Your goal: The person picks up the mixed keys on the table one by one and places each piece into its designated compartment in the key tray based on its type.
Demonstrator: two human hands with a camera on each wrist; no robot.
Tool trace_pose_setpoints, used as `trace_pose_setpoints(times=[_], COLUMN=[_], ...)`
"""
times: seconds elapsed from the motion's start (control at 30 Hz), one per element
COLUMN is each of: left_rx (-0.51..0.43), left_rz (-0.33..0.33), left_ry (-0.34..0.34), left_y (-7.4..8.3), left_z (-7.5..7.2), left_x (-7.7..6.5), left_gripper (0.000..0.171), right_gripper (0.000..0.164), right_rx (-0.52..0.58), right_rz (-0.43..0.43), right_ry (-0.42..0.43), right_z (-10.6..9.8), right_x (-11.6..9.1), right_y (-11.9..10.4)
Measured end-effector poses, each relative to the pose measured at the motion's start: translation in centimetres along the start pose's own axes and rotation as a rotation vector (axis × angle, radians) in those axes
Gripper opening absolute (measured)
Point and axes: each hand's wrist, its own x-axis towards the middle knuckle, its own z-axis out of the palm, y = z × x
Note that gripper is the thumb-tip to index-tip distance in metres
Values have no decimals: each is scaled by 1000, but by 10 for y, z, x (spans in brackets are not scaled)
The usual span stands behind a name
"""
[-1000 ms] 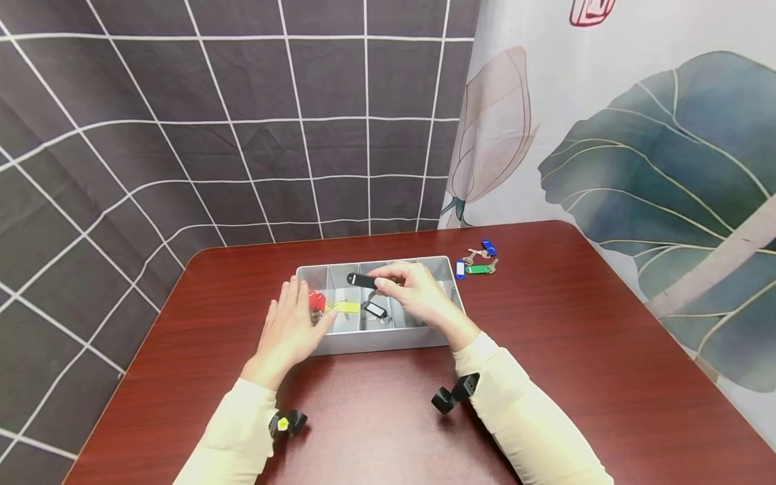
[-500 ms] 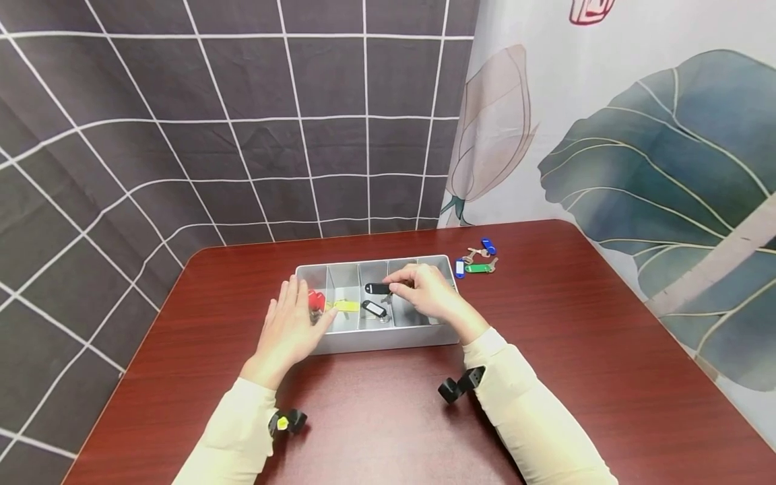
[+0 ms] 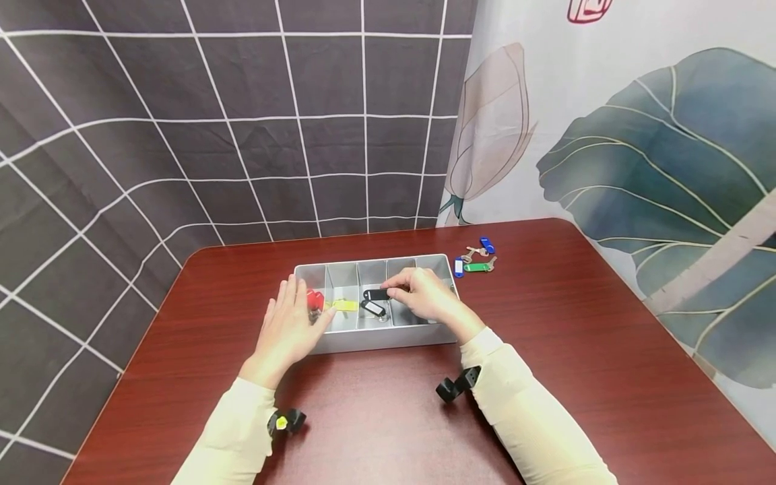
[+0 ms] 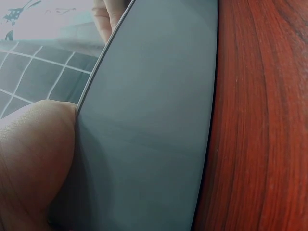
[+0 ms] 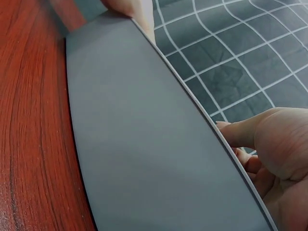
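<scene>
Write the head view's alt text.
The right hand holds a black key tag in a gray divided tray near another black tag; the left hand rests at the tray's left end. Two blue tags and one green lie on the table.

Smooth matt grey tray — glossy wood-grain table — creased cloth backdrop.

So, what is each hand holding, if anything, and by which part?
Right hand appears to pinch the upper black tag by its right end; left hand visibly grips nothing.
</scene>
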Motion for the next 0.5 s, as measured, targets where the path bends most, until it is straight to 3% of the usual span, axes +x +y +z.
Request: trace_pose_setpoints(times=[0.5], left_rx=[4], left_rz=[4], left_ry=[11], left_y=[-1], left_z=[1], left_x=[0], left_gripper=[91], right_gripper=[18], right_rx=[-38], right_rz=[-30], right_ry=[-7], right_z=[1], right_x=[-1], right_y=[1])
